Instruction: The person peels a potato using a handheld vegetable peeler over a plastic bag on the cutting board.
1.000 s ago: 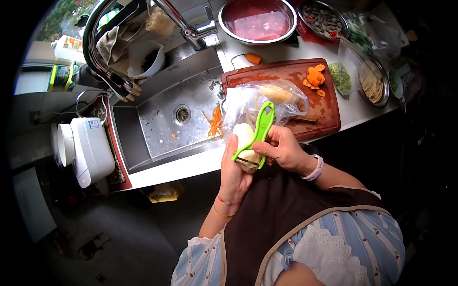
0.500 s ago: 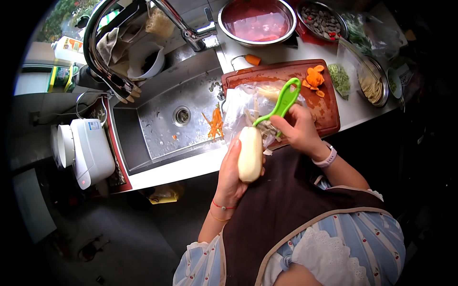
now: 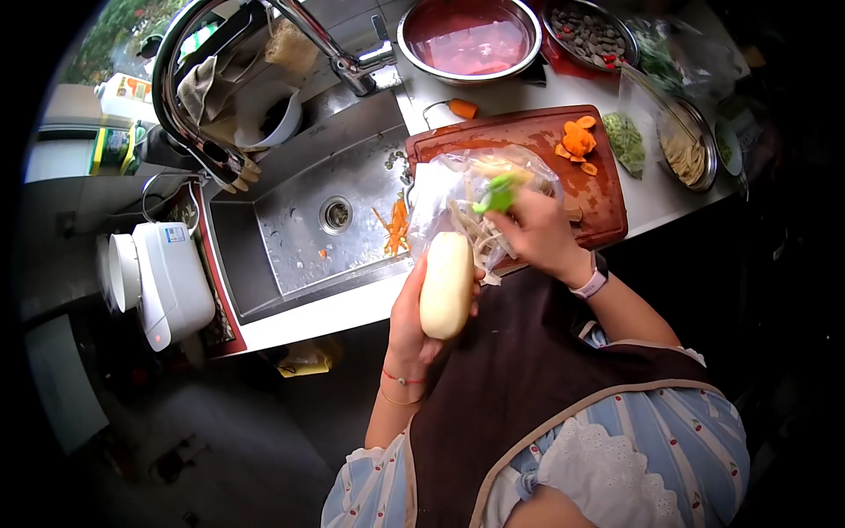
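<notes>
A pale, peeled, oblong vegetable (image 3: 446,286) stands lengthwise in my left hand (image 3: 411,308), whose fingers wrap round its lower part. My right hand (image 3: 547,236) is closed round a green peeler (image 3: 499,194), blurred by motion, up and to the right of the vegetable. Beneath the peeler lies a clear plastic bag (image 3: 440,189) with pale peelings (image 3: 480,233) on it. The bag covers the left part of a reddish-brown cutting board (image 3: 603,198). Orange carrot pieces (image 3: 577,141) sit at the board's upper right.
Left of the board is a steel sink (image 3: 295,251) with orange peelings (image 3: 396,226) and a faucet (image 3: 352,66). Behind stand a metal bowl (image 3: 407,55) of reddish liquid and a bowl of dark pieces (image 3: 590,37). A white appliance (image 3: 172,277) is at the left.
The peeler has moved off the vegetable, first up and right, then slightly left over the bag. My left hand and the vegetable have shifted a little left; more of its peeled surface shows.
</notes>
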{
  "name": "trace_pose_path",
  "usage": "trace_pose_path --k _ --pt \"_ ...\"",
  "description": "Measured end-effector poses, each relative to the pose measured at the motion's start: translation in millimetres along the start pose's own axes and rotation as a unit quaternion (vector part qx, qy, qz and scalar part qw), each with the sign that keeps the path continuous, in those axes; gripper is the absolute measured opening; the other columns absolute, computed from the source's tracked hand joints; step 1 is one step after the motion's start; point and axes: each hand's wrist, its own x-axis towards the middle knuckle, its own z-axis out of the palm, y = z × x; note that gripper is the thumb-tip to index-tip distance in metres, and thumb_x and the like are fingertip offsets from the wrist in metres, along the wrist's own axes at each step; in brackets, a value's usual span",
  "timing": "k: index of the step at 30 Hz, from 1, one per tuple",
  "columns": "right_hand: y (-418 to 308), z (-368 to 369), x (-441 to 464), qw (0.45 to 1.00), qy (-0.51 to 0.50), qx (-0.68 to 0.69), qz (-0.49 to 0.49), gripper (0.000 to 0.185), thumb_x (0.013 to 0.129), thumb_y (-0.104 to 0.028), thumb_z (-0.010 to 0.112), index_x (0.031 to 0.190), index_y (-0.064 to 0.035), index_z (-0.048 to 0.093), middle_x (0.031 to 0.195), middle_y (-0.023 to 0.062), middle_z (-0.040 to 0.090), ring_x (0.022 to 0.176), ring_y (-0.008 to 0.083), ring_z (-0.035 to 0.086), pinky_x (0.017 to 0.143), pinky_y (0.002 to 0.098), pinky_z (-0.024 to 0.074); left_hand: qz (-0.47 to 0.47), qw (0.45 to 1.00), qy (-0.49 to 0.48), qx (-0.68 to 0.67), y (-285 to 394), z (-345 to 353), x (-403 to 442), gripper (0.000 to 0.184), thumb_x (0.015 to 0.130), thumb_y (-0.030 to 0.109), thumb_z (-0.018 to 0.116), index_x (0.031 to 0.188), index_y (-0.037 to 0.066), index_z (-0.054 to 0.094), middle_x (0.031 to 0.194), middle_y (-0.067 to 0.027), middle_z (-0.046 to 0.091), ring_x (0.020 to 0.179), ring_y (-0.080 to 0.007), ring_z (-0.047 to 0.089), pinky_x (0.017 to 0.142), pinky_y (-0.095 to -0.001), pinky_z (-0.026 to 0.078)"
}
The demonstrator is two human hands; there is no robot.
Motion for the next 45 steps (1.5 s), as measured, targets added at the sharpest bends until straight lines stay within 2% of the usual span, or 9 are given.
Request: trace_pose_path --k 4,7,12,17,19,30,32,35,45 --pt "-3.9 -3.1 0.3 0.965 -0.097 -0.227 -0.086 0.018 0.080 -0.013 0.068 0.090 0.0000 0.063 0.076 0.0118 0.064 0.060 0.0167 0.060 0.054 0.0282 0.0448 -0.028 0.996 -0.027 -0.075 1.2 -0.8 10.8 0.049 0.099 0.039 0.026 0.126 0.002 0.044 0.108 -0.0198 0.058 0.088 -0.0249 0.059 0.067 -0.0349 0.053" --pt "-41.1 -9.9 -14.6 0.951 -0.050 0.240 0.186 0.022 0.079 -0.012 0.070 0.092 0.0032 0.063 0.084 0.0128 0.066 0.072 0.0125 0.063 0.064 0.0247 0.0471 -0.012 0.993 -0.064 -0.098 -6.0 -9.7 14.9 0.048 0.099 0.038 0.027 0.126 0.002 0.044 0.110 -0.0167 0.059 0.091 -0.0244 0.059 0.072 -0.0347 0.053" --pt "-70.3 -4.9 -27.2 0.941 -0.239 0.235 0.046 0.017 0.081 -0.011 0.068 0.091 0.0017 0.064 0.085 0.0085 0.067 0.077 0.0113 0.062 0.069 0.0257 0.0488 0.031 0.995 0.042 -0.084 -10.4 14.7 17.3 0.041 0.099 0.032 0.033 0.126 0.003 0.045 0.111 -0.0110 0.060 0.096 -0.0204 0.060 0.080 -0.0330 0.051" --pt "-62.9 -6.5 -9.3 0.884 -0.209 0.368 0.196 0.023 0.084 -0.010 0.063 0.102 0.0038 0.059 0.093 0.0072 0.064 0.081 0.0098 0.059 0.072 0.0248 0.0482 0.030 0.999 0.013 -0.016 -9.6 3.8 13.5 0.048 0.096 0.033 0.040 0.137 0.009 0.032 0.111 -0.0133 0.054 0.091 -0.0226 0.059 0.072 -0.0324 0.053" --pt "-43.7 -6.7 -0.2 0.903 -0.207 0.329 0.182 0.019 0.084 -0.010 0.063 0.098 0.0031 0.060 0.090 0.0057 0.064 0.079 0.0087 0.059 0.071 0.0248 0.0483 0.012 1.000 0.021 0.008 -8.6 10.2 8.6 0.047 0.096 0.033 0.041 0.136 0.011 0.033 0.091 -0.0128 0.056 0.068 -0.0208 0.059 0.047 -0.0290 0.050" --pt "14.4 2.7 3.8 0.957 -0.086 -0.255 -0.109 0.017 0.078 -0.016 0.068 0.081 -0.0006 0.062 0.070 0.0119 0.059 0.060 0.0273 0.057 0.058 0.0345 0.0453 -0.039 0.999 0.006 -0.034 -6.0 0.5 5.3 0.046 0.098 0.040 0.031 0.124 0.005 0.045 0.096 -0.0162 0.059 0.077 -0.0239 0.058 0.055 -0.0316 0.049" --pt "-14.5 -6.2 5.9 0.963 -0.062 -0.237 -0.115 0.014 0.079 -0.014 0.068 0.082 -0.0013 0.064 0.072 0.0114 0.062 0.061 0.0232 0.060 0.057 0.0316 0.0460 -0.041 0.997 -0.005 -0.065 -5.6 -0.4 11.7 0.045 0.098 0.039 0.031 0.122 0.004 0.047 0.098 -0.0158 0.060 0.079 -0.0236 0.059 0.057 -0.0326 0.050" --pt "-45.4 -11.7 -9.0 0.967 -0.050 0.214 0.132 0.018 0.079 -0.009 0.069 0.094 0.0006 0.063 0.078 0.0111 0.065 0.064 0.0125 0.062 0.056 0.0251 0.0458 -0.034 0.991 -0.050 -0.116 -6.1 -1.6 15.2 0.044 0.098 0.037 0.033 0.119 0.002 0.049 0.101 -0.0145 0.061 0.084 -0.0225 0.060 0.065 -0.0342 0.053" --pt "-67.0 0.1 -12.3 0.887 -0.178 0.391 0.169 0.021 0.086 -0.011 0.063 0.101 0.0028 0.058 0.090 0.0058 0.063 0.078 0.0094 0.059 0.069 0.0246 0.0471 -0.007 0.995 0.011 -0.096 -5.2 8.4 10.3 0.040 0.097 0.033 0.037 0.117 0.001 0.050 0.100 -0.0134 0.060 0.082 -0.0230 0.059 0.067 -0.0319 0.052"
